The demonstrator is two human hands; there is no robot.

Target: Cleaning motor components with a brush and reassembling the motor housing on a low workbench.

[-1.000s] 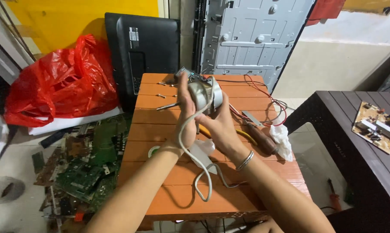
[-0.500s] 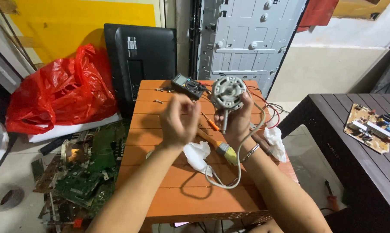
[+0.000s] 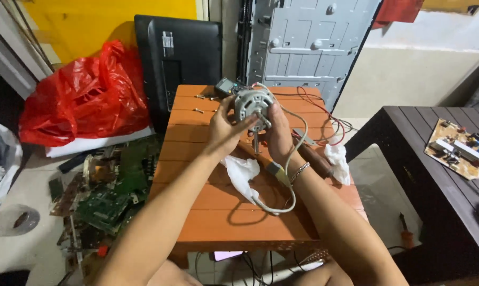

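Both hands are on this small electric fan motor [image 3: 251, 104], holding it up in the air over the far end of my orange slatted table [image 3: 213, 222]. Left hand [image 3: 224, 128] is curled around the left side of the round silver housing, thumb and fingers pressed against the casing. Right hand [image 3: 278, 128] grips it from the right and underneath, fingers wrapped closed on it. The shaft [image 3: 256, 142] sticks out downward between my palms, and the motor's grey cable [image 3: 282, 204] hangs off the right side, runs past my wrist and loops onto the tabletop near my forearm.

Under my hands there's a crumpled white tissue [image 3: 241, 172] lying on the slats, and a second wad of tissue [image 3: 337, 160] sits over at the right edge, next to a dark brown tool handle [image 3: 313, 161]. A multimeter [image 3: 226, 86] is peeking out just behind the motor, with its red and black leads [image 3: 324, 114] snaking across the back right corner. Couple of loose screws [image 3: 198, 110] sit on the far left slats.

Off the table: red plastic bag [image 3: 85, 92] on the floor to the left, pile of green circuit boards [image 3: 109, 196] beside it, a black monitor back [image 3: 178, 58] leaning on the wall, and another circuit board [image 3: 458, 148] on the dark table to my right.
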